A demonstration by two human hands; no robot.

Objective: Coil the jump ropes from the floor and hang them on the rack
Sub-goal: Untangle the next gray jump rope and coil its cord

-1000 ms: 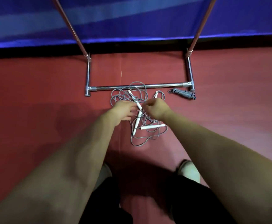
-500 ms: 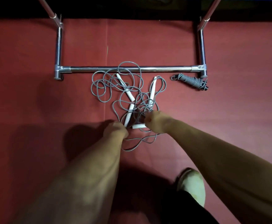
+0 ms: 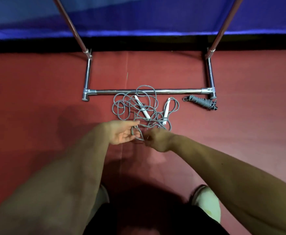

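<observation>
A tangle of grey jump rope (image 3: 138,106) lies on the red floor in front of the rack's chrome base bar (image 3: 172,91). Two white handles (image 3: 143,108) (image 3: 166,110) show in the pile. My left hand (image 3: 121,133) is palm up at the near edge of the tangle, with a loop of rope across its fingers and the thumb on the strand. My right hand (image 3: 157,139) is curled beside it and grips the same loop. What lies inside the right fist is hidden.
A coiled, wrapped grey rope bundle (image 3: 200,102) lies by the rack's right foot. Two rack uprights (image 3: 71,26) (image 3: 223,29) rise toward a blue wall pad. My shoes (image 3: 206,202) stand on the floor near the bottom of the view.
Both hands came back from the pile toward me with a rope loop. My left hand turned palm up. Only two of the several white handles seen earlier show now. The view tilted up.
</observation>
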